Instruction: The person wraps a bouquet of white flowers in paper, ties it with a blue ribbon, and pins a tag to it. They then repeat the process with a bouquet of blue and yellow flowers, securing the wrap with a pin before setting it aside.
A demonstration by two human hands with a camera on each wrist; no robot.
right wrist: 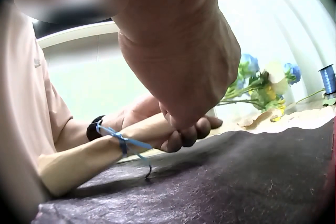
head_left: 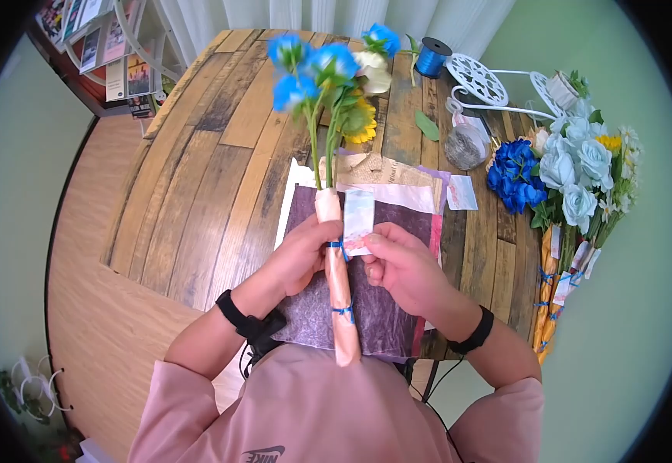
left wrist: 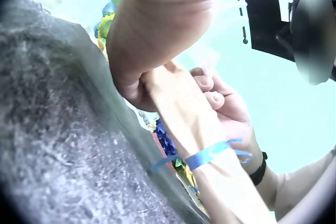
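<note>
My left hand (head_left: 305, 251) grips the tan paper-wrapped stems (head_left: 338, 285) of a bouquet near the upper blue ribbon tie. Blue flowers (head_left: 332, 60), a white flower and a yellow one (head_left: 363, 119) rise from the wrap's top. Between thumb and fingers, my right hand (head_left: 409, 262) pinches the lower part of a small pale card (head_left: 360, 216) with pink marks, held upright just right of the wrap. A second blue ribbon (head_left: 342, 310) circles the wrap lower down; in the left wrist view a ribbon (left wrist: 210, 154) also shows below my left hand (left wrist: 163, 29).
Dark purple wrapping sheets (head_left: 305, 309) lie under both hands on the wooden table (head_left: 204, 185). Wrapped bouquets with blue and white flowers (head_left: 579, 166) lie at the right. A blue ribbon spool (head_left: 433, 58), white metal stand (head_left: 479, 81), leaf (head_left: 427, 125) and another card (head_left: 462, 193) are around.
</note>
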